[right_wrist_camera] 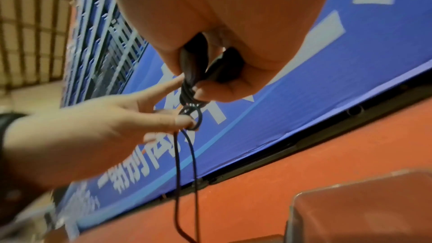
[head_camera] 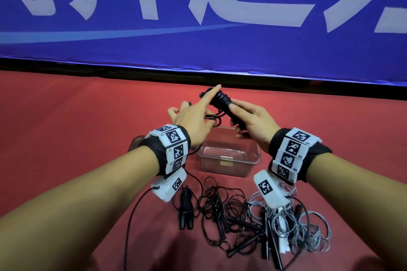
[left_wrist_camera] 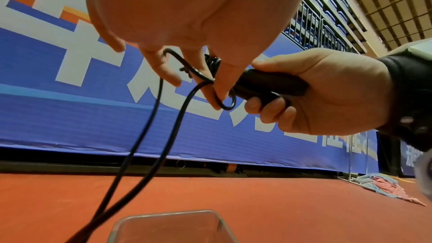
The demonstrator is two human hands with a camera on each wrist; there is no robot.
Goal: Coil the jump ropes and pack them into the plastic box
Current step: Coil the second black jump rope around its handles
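Note:
My right hand point(head_camera: 251, 123) grips the two black handles of a black jump rope point(head_camera: 220, 100), with cord wound round their upper part. It holds them above the clear plastic box point(head_camera: 224, 169). My left hand point(head_camera: 193, 116) is beside the handles, its index finger straight along them. The loose cord point(left_wrist_camera: 187, 99) is looped round its middle fingers point(right_wrist_camera: 184, 120) and hangs down towards the box point(left_wrist_camera: 168, 226). The box looks empty apart from a label on its bottom.
On the red floor in front of the box lie a wound black rope point(head_camera: 186, 207), a tangle of black ropes point(head_camera: 231, 222) and a grey rope point(head_camera: 304, 226). A blue banner point(head_camera: 198, 17) stands behind. A cloth point(left_wrist_camera: 385, 186) lies far right.

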